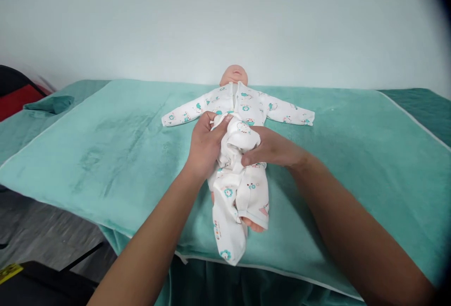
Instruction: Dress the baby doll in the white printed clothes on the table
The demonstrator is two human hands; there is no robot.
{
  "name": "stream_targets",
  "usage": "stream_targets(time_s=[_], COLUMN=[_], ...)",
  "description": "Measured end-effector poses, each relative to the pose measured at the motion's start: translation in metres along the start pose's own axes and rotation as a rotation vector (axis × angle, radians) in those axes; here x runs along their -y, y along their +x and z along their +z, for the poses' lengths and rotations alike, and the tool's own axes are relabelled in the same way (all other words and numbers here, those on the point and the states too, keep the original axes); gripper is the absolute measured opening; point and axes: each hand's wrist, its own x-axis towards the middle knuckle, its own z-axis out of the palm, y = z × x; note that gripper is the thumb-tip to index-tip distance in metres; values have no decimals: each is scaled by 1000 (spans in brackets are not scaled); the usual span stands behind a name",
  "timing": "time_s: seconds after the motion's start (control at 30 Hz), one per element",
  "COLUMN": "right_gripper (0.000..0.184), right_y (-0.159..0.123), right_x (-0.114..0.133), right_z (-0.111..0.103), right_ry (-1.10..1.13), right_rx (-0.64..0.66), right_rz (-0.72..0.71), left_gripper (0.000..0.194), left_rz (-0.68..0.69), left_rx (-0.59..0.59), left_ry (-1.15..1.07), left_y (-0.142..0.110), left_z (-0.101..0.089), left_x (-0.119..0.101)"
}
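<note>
Pinching bunched cloth [233,142], probably its edge [221,117]

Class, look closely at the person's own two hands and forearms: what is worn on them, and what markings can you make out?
The left hand and right hand are bare, without gloves. No sleeves, watch or bracelet show on either forearm, and no markings or rings can be made out.

White doll clothes [246,104] at centre carry small teal, pink and dark prints. The cover [141,156] across the middle is pale teal with darker patches and a whitish edge. The wall [225,19] above is plain pale grey; at far left, a cloth [21,99] is red.
</note>
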Motion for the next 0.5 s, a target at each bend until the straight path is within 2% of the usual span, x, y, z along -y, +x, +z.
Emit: stream_targets(time_s=[0.07, 0.13, 0.23, 0.3, 0.37, 0.43, 0.5], right_gripper=[35, 34, 35, 38, 40, 42, 43], right_y=[-1, -1, 2, 5, 6, 5, 1], right_x=[-1, -4, -13, -18, -20, -18, -12], right_z=[2, 5, 9, 11, 11, 10, 6], right_ry=[-33, 5, 128, 181, 191, 162, 82], right_rx=[-54, -168, -328, -375, -398, -386, -257], right_rz=[25, 14, -62, -95, -110, -123, -106], left_gripper=[32, 34, 37, 33, 32, 36, 41], left_rz=[-52, -109, -193, -247, -261, -226, -197], left_rx=[42, 117, 295, 392, 383, 283, 196], left_ry=[9, 68, 239, 287, 181, -8, -138], left_y=[-1, -5, -14, -19, -22, -20, -15], left_z=[1, -5, -21, -29, -30, -25, -16], left_x=[-2, -6, -12, -15, -16, -15, -13])
